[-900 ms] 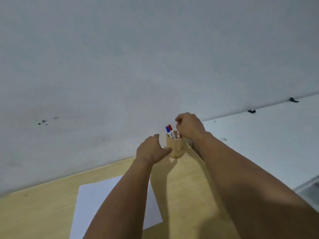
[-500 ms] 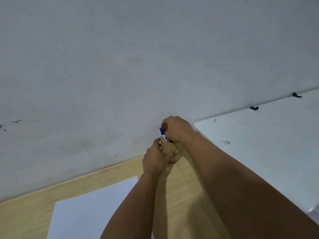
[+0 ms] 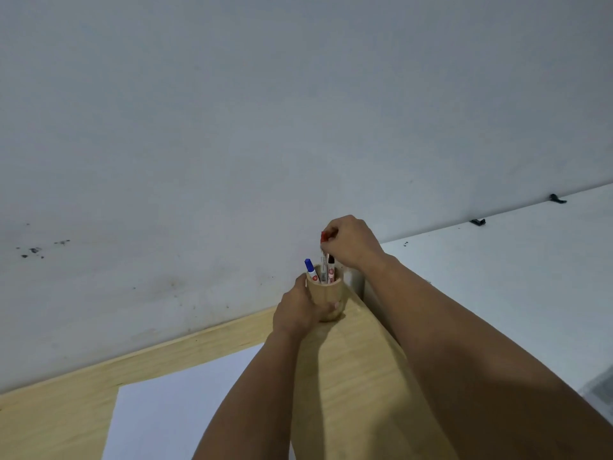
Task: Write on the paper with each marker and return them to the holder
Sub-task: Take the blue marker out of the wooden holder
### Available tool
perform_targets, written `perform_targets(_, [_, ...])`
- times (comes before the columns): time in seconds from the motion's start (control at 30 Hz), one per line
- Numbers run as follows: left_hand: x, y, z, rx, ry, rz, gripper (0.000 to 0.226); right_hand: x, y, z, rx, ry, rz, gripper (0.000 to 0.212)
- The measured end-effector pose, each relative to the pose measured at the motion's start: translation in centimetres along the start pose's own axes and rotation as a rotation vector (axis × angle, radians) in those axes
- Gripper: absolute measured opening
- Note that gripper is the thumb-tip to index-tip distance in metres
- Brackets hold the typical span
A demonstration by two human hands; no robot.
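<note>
A small wooden holder (image 3: 326,293) stands at the back of the wooden desk (image 3: 351,376), close to the wall. My left hand (image 3: 298,310) is wrapped around its left side. My right hand (image 3: 351,240) hovers above it, pinching the red cap of a red marker (image 3: 323,257) that is partly raised out of the holder. A blue-capped marker (image 3: 311,269) and a black-capped marker (image 3: 330,268) stand inside. A white sheet of paper (image 3: 179,413) lies on the desk at the lower left, partly hidden by my left forearm.
A grey wall (image 3: 298,111) rises right behind the holder. A white surface (image 3: 497,277) adjoins the desk on the right, with two small black clips (image 3: 478,222) at its far edge.
My right hand has risen, lifting the red marker partly out of the holder. My left hand has kept its grip on the holder. The camera has shifted a little.
</note>
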State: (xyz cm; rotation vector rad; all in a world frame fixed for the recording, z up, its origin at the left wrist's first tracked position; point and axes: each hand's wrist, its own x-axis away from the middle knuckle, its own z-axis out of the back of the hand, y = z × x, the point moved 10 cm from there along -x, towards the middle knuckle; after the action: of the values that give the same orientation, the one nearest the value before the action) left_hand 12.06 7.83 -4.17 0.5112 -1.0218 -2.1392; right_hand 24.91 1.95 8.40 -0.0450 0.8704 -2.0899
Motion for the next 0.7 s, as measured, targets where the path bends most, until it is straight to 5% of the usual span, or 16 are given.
perform_targets(0.3, [0.3,0.1,0.4,-0.039,0.065,0.048,0.066,2.6,1.3,-2.9,0.07,-0.074,-0.043,0.035])
perform_targets(0.57, [-0.3,-0.5,0.3,-0.103,0.093,0.054,0.067,1.6,-0.9,-5.1,0.301,-0.097,0.052,0.02])
perform_targets(0.7, [-0.5,-0.6,0.2,-0.125,0.06,0.041,0.067,0.9,-0.9,-3.7,0.148,-0.033,-0.011,0.015])
